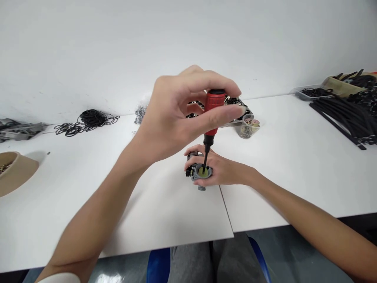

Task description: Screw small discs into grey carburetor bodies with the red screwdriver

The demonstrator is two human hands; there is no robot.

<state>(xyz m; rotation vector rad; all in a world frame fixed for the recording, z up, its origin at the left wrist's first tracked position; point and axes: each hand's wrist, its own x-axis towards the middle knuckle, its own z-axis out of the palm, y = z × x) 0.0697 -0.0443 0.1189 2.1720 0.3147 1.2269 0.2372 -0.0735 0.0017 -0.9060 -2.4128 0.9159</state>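
Note:
My left hand is closed around the red handle of a screwdriver, its index finger over the handle's black top and its thumb along the near side. The screwdriver stands almost upright, its dark shaft tilted slightly. Its tip meets the yellowish, brass-coloured disc inside the round bore of a small grey metal carburetor. My right hand grips the carburetor from the right, fingers over its far side and thumb on the near side, against the white table. The hand hides part of the casting.
Behind the hands stand a clear cup of round discs and a tray of small metal parts. Black rings, grey castings and a beige bowl lie left. Black tubes and a clear tray lie right.

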